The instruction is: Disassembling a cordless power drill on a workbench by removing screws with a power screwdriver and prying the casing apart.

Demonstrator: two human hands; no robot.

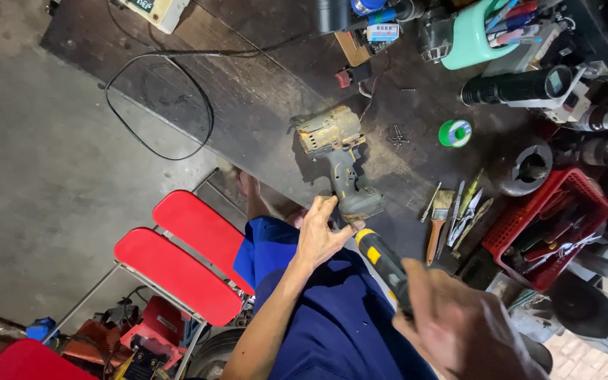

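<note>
My left hand (320, 236) rests spread against drill (339, 162) handle base at workbench (248, 91) near edge | my right hand (462, 331) clenched around yellow-black screwdriver (381, 264), tip at drill base

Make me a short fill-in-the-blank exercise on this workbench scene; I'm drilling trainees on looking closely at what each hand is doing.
1. The left hand rests at the base of a worn cordless ____ lying on the dark workbench.
2. The right hand holds a screwdriver with a black and ____ handle.
3. The roll of tape near the loose screws is ____.
4. The folding chair beside the person has ____ cushions.

Missing words: drill; yellow; green; red
</note>
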